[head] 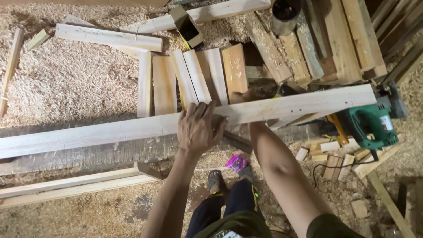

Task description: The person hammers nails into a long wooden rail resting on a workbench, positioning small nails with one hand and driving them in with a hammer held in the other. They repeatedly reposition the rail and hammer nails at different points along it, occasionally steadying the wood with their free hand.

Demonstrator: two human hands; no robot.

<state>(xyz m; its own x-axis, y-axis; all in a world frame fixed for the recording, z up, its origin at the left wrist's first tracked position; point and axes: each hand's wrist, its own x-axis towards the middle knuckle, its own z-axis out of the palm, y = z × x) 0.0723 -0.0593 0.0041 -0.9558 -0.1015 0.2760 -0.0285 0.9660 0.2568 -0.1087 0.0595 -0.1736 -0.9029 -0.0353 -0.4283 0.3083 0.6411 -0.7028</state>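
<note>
Your left hand (197, 128) lies flat on the long plank (132, 128), fingers spread and curled over its far edge, palm pressing down; it clasps nothing else. The plank runs across the view from 9 o'clock to 3 o'clock, rising slightly toward the right. Your right hand (246, 95) reaches under and behind the plank at 12 o'clock from the left hand; only a bit of it shows above the far edge, so I cannot tell how it grips. A row of short boards (194, 77) lies on the sawdust (66, 83) just beyond the plank. A green power saw (372, 125) sits at 3 o'clock, near the plank's right end. Offcuts (330, 152) lie beside it.
</note>
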